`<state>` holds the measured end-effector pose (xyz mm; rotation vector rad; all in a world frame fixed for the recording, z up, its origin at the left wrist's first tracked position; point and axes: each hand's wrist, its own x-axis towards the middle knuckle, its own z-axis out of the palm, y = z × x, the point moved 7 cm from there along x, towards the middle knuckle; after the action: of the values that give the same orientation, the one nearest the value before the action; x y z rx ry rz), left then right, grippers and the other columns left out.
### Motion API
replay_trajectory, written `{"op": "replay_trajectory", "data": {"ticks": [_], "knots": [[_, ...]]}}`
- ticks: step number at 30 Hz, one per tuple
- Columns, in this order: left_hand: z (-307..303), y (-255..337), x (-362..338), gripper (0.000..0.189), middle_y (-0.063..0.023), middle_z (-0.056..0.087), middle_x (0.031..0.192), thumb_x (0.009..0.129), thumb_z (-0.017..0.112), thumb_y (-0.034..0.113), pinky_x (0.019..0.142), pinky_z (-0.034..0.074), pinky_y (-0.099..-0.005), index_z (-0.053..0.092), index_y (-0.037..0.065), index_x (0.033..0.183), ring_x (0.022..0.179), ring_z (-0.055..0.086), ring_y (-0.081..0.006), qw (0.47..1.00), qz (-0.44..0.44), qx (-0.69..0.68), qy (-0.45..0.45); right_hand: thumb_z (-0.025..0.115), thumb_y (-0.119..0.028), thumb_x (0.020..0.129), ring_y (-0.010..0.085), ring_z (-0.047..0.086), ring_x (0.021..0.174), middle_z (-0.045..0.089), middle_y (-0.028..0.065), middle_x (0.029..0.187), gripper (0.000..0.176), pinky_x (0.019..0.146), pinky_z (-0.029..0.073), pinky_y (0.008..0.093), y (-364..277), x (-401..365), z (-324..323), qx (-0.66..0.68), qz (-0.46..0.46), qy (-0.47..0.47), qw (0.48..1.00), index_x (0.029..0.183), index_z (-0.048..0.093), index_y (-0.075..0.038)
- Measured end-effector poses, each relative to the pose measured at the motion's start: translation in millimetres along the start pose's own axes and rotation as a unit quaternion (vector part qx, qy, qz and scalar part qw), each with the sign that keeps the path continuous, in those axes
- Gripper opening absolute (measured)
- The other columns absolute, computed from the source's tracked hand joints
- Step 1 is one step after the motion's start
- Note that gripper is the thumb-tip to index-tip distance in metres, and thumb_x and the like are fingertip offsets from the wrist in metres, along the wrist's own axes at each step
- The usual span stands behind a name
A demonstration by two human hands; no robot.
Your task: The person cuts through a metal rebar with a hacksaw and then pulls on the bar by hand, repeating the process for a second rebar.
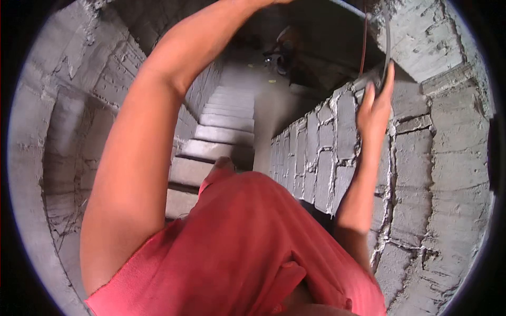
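My right hand [377,102] is raised beside the block wall on the right, its thumb and a finger pointing up around a dark cable [388,39]. Whether the fingers press on the cable is hard to make out. A thin reddish line [363,45] hangs just left of that hand. My left arm reaches up to the top edge, where only a sliver of my left hand [282,1] shows; its fingers are hidden. A pale curved strand [348,6] runs at the top between the two hands.
Concrete stairs [226,122] descend ahead, left of centre. A rough block wall [316,152] lines their right side, and grey walls [105,68] stand at the left. Several indistinct objects, perhaps with a person, are in the dark area [282,63] at the bottom.
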<state>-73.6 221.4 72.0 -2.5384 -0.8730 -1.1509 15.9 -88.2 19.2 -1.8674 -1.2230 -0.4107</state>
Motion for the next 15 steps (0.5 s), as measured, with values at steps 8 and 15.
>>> {"op": "replay_trajectory", "data": {"ticks": [8,15], "knots": [[3.0,-2.2,11.4,0.046,-0.0193,0.073,0.073,0.09,0.057,0.043,0.063,0.057,-0.0501,0.078,0.008,0.07,0.067,0.073,-0.0375,1.0,-0.02,-0.004,-0.001,0.054,-0.008,0.103,0.0445,0.041,0.145,0.045,0.0303,0.154,0.063,0.116,0.036,0.0429,22.1,30.5,12.4,0.032,0.021,0.002,0.999,0.16,0.028,-0.006],[1.8,-4.4,10.4,0.047,-0.0212,0.07,0.067,0.089,0.058,0.043,0.059,0.056,-0.0499,0.076,0.006,0.067,0.062,0.071,-0.038,0.999,-0.007,-0.001,0.037,0.049,-0.001,0.1,0.0434,0.039,0.148,0.039,0.0332,0.156,0.064,0.12,0.032,0.0437,29.6,-83.4,-20.1,-0.043,0.044,-0.02,0.998,0.159,0.025,0.005]]}}
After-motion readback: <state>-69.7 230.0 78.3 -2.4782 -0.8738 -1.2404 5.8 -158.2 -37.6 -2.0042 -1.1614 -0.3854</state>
